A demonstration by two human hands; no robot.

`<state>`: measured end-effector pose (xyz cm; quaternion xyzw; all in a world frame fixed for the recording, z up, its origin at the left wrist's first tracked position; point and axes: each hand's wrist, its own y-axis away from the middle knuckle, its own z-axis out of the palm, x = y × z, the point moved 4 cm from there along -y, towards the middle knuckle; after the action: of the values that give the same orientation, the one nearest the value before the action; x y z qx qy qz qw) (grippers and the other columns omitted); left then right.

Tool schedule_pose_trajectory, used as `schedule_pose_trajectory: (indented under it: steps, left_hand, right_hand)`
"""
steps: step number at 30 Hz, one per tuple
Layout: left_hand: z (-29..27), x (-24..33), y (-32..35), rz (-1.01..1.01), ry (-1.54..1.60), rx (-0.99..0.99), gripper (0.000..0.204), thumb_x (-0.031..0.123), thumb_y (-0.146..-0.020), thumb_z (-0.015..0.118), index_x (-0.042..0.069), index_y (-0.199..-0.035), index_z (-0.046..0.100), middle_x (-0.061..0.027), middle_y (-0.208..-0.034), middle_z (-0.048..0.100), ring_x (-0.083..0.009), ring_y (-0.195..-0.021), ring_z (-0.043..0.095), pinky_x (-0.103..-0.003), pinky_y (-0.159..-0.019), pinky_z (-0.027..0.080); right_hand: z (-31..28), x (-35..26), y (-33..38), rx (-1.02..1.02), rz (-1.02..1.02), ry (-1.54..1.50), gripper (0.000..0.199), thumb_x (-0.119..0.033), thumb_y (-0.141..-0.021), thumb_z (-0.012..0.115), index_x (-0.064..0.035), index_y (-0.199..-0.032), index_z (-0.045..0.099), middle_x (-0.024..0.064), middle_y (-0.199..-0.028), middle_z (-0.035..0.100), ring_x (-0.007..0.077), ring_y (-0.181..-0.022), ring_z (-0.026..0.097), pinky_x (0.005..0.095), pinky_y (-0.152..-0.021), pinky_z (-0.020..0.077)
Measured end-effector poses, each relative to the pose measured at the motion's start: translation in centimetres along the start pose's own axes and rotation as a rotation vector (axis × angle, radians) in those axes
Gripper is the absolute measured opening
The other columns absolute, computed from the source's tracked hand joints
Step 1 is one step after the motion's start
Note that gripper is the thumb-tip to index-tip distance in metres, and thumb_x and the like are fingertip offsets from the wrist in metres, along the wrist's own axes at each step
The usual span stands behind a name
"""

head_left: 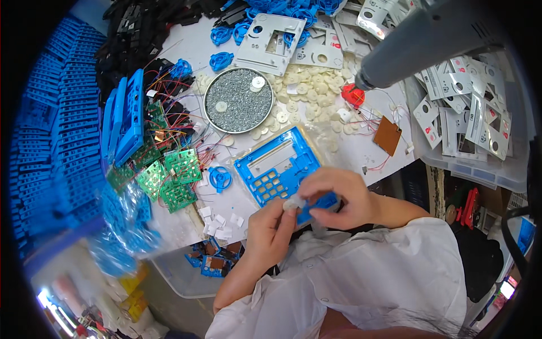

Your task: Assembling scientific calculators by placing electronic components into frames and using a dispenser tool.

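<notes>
My left hand (270, 230) pinches a small whitish round disc (291, 204) between thumb and fingers. Close beside the disc is my right hand (345, 198), its fingers curled and the thumb held apart from them, slightly blurred. Both hands are over the near edge of a blue plastic housing (307, 151) with a grid of square openings and a long slot. The housing lies at a tilt on a padded, plastic-covered base, and my right hand hides part of its near right corner.
A round tray of small screws (237, 107) stands behind the housing, with whitish discs (310, 90) heaped beside it. Green circuit boards (180, 169) and wires lie left. A grey power screwdriver (418, 48) hangs at upper right, above a red piece (353, 96). Blue housings (62, 124) are stacked far left.
</notes>
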<state>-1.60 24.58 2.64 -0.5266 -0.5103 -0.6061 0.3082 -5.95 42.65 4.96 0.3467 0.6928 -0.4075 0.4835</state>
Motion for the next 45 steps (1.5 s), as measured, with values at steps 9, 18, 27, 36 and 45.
schedule_pose_trajectory:
  steps: [9,18,27,36,45]
  left_hand:
    - [1.1,0.4,0.8,0.29,-0.451,0.077,0.016,0.007,-0.092,0.069,0.003,-0.108,0.066,-0.0107,-0.083,0.064,-0.0298,-0.071,0.062,-0.037,-0.065,0.049]
    - [0.3,-0.6,-1.0,0.54,-0.893,0.115,0.044,0.015,-0.079,0.079,0.007,-0.12,0.065,-0.0122,-0.122,0.06,-0.0353,-0.115,0.055,-0.05,-0.098,0.04]
    - [0.6,-1.3,-0.9,0.521,-0.895,0.144,0.043,0.018,-0.08,0.079,0.01,-0.121,0.068,-0.012,-0.121,0.059,-0.0348,-0.116,0.055,-0.05,-0.099,0.039]
    - [0.7,-0.9,-1.1,0.538,-1.014,0.075,0.048,0.018,-0.081,0.077,0.019,-0.128,0.069,-0.0113,-0.123,0.058,-0.0338,-0.117,0.053,-0.05,-0.097,0.039]
    - [-1.7,2.3,-3.0,0.47,-0.786,0.017,0.036,0.011,-0.081,0.077,0.01,-0.117,0.07,-0.0136,-0.117,0.062,-0.0329,-0.103,0.062,-0.044,-0.087,0.048]
  right_hand:
    - [0.3,0.1,0.9,-0.143,-0.107,0.506,0.012,-0.01,-0.084,0.076,-0.0052,-0.087,0.065,0.0097,-0.077,0.064,0.0291,-0.069,0.066,0.0401,-0.058,0.0521]
    - [-0.4,1.8,-1.1,-0.306,0.069,0.82,0.014,-0.013,-0.079,0.073,-0.0052,-0.078,0.062,0.0086,-0.073,0.065,0.0289,-0.066,0.067,0.0395,-0.055,0.053]
    - [1.3,1.8,-1.1,-0.372,0.117,0.998,0.008,-0.01,-0.073,0.068,-0.0066,-0.08,0.065,0.0096,-0.072,0.066,0.0261,-0.068,0.07,0.0388,-0.055,0.0555]
    - [-0.4,1.1,-0.5,-0.303,0.047,0.862,0.017,-0.015,-0.073,0.077,-0.0073,-0.083,0.066,0.007,-0.089,0.067,0.0253,-0.077,0.066,0.0373,-0.06,0.055]
    - [-1.5,0.3,0.9,-0.226,-0.15,0.72,0.034,-0.012,-0.072,0.082,-0.0082,-0.105,0.075,0.0075,-0.108,0.064,0.0298,-0.095,0.058,0.0378,-0.078,0.0531]
